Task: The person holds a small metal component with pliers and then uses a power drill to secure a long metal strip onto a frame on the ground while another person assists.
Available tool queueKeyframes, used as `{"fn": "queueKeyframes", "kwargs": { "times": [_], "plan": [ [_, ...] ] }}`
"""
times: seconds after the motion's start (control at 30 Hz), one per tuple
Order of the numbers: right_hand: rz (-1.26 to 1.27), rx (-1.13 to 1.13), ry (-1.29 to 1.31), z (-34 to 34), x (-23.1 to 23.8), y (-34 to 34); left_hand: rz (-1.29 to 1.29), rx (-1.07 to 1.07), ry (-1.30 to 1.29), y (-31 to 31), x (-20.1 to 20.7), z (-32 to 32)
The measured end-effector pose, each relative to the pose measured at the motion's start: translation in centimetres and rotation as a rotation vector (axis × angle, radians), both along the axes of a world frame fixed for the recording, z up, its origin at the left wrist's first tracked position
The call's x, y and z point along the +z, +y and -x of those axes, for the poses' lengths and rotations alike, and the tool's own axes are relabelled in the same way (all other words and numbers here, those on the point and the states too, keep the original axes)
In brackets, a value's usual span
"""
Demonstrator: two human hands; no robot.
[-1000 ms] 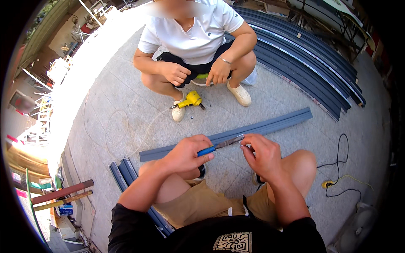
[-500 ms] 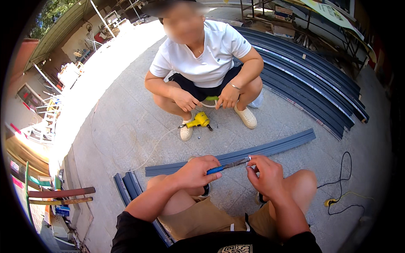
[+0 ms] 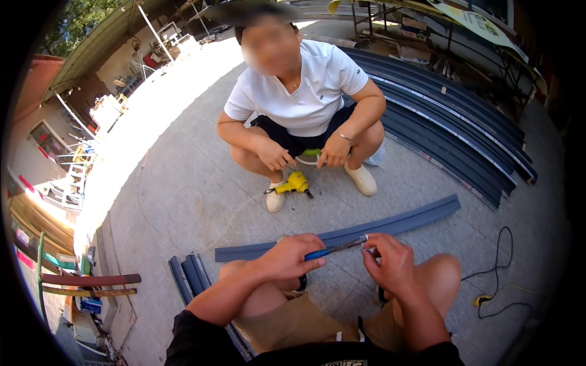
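Note:
My left hand (image 3: 288, 256) is closed around the blue handle of a slim hand tool (image 3: 316, 254). The tool's grey metal shaft (image 3: 347, 245) points right, toward my other hand; its exact kind is unclear. My right hand (image 3: 392, 261) pinches at the far end of that shaft, where a small pale piece (image 3: 365, 238) shows between the fingers, too small to name. Both hands are above my knees. Just beyond them a long grey metal profile (image 3: 403, 221) lies across the ground.
A person in a white shirt (image 3: 305, 91) squats opposite. At their feet lies a yellow power drill-like tool (image 3: 295, 182) with a thin hose. Dark profiles (image 3: 427, 110) are stacked behind at right. A black cable (image 3: 497, 277) with a yellow connector (image 3: 481, 300) lies on the right.
The whole view has shifted slightly, so the scene sits a little lower and farther right. Both hands keep their hold at the tool, and the squatting person's hands stay near their knees.

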State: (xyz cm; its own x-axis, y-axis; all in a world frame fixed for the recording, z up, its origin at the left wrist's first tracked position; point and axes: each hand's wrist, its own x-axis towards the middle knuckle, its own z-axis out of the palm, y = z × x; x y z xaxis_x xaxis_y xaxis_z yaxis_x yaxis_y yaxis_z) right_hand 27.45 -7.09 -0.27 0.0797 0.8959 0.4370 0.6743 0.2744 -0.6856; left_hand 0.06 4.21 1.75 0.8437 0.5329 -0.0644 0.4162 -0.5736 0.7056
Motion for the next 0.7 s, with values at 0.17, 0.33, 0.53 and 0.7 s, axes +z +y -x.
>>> {"fn": "queueKeyframes", "kwargs": {
  "times": [0.17,0.33,0.53,0.7],
  "plan": [
    [-0.034,0.003,0.010,-0.1,-0.2,0.0,0.006,0.004,-0.028,-0.1,0.3,-0.1],
    [-0.050,0.023,0.011,-0.2,-0.2,0.2,0.013,0.024,-0.057,-0.1,0.4,-0.1],
    [-0.064,0.009,0.041,-0.3,0.4,0.2,0.113,0.131,0.200,-0.4,1.8,-1.0],
    [-0.054,0.018,0.038,-0.1,0.2,0.0,0.127,0.101,0.062,-0.6,1.3,-0.6]
  ]
}}
